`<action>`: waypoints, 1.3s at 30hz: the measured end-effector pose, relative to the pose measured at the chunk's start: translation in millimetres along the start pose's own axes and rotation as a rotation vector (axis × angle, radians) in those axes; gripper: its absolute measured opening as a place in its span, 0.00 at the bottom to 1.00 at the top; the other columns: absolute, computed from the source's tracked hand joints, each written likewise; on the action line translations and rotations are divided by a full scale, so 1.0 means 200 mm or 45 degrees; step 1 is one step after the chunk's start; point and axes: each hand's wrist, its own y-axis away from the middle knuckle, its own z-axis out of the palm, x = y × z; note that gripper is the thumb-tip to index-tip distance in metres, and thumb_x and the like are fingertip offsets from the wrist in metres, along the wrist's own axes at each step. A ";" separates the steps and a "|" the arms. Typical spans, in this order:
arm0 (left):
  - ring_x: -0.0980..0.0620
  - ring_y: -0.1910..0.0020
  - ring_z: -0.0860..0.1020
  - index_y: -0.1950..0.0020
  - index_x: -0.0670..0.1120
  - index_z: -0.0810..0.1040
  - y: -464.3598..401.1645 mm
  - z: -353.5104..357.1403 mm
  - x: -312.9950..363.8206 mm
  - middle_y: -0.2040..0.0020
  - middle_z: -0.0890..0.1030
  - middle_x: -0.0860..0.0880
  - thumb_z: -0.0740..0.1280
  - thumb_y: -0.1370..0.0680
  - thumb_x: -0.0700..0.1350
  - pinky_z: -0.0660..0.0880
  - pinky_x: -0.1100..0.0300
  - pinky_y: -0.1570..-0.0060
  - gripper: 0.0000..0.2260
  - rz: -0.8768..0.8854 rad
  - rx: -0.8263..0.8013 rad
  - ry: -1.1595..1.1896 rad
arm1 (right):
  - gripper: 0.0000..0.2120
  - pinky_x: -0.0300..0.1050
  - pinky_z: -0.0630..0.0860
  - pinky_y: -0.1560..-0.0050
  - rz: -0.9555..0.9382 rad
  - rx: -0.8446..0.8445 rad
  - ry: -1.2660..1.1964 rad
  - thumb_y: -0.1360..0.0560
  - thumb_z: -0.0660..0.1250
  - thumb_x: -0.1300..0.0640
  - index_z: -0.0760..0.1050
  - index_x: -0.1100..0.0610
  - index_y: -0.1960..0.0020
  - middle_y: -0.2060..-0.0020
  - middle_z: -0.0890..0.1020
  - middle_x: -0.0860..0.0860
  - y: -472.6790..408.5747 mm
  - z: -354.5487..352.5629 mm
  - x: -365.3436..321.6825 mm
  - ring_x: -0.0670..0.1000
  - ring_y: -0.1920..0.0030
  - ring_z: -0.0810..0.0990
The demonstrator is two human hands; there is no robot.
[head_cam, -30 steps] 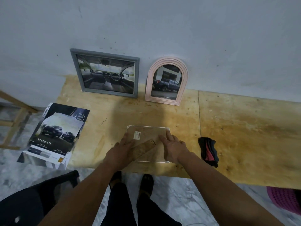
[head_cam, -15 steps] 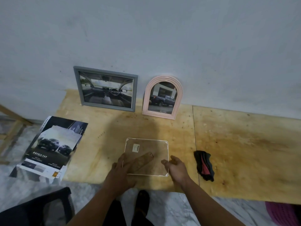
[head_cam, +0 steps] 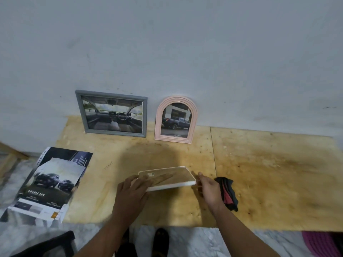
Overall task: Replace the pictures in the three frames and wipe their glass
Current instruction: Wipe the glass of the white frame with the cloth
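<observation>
— Where's the white frame (head_cam: 167,178)?
— Back up, near edge tilted off the table (head_cam: 269,173), long axis left to right. Left hand (head_cam: 132,191) fingers grip its left end; right hand (head_cam: 209,188) fingers clasp the right.
— How many frames?
— Three: the grey frame (head_cam: 111,113) and pink arched frame (head_cam: 175,120) lean on the far wall. Cloth (head_cam: 227,192) right, brochure (head_cam: 50,184) left
</observation>
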 end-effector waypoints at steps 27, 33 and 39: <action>0.49 0.51 0.81 0.45 0.45 0.83 0.06 0.07 0.20 0.47 0.83 0.47 0.72 0.21 0.57 0.78 0.54 0.50 0.16 -1.281 -0.697 1.035 | 0.21 0.49 0.77 0.67 0.549 -0.164 -0.880 0.24 0.59 0.58 0.73 0.66 0.34 0.54 0.80 0.62 0.00 -0.35 0.05 0.58 0.59 0.79; 0.43 0.33 0.76 0.31 0.50 0.77 0.04 0.00 0.16 0.31 0.75 0.44 0.68 0.26 0.65 0.74 0.53 0.36 0.29 -1.156 -0.746 0.639 | 0.17 0.49 0.81 0.66 0.583 -0.407 -0.878 0.25 0.59 0.58 0.72 0.65 0.39 0.54 0.80 0.64 0.14 -0.18 -0.08 0.59 0.57 0.79; 0.50 0.40 0.78 0.28 0.51 0.75 -0.08 -0.06 0.23 0.31 0.75 0.48 0.66 0.18 0.55 0.75 0.59 0.48 0.19 -0.960 -0.526 0.756 | 0.20 0.56 0.79 0.49 0.562 -0.642 -0.674 0.22 0.70 0.51 0.80 0.63 0.36 0.43 0.84 0.65 0.20 -0.02 -0.14 0.63 0.47 0.83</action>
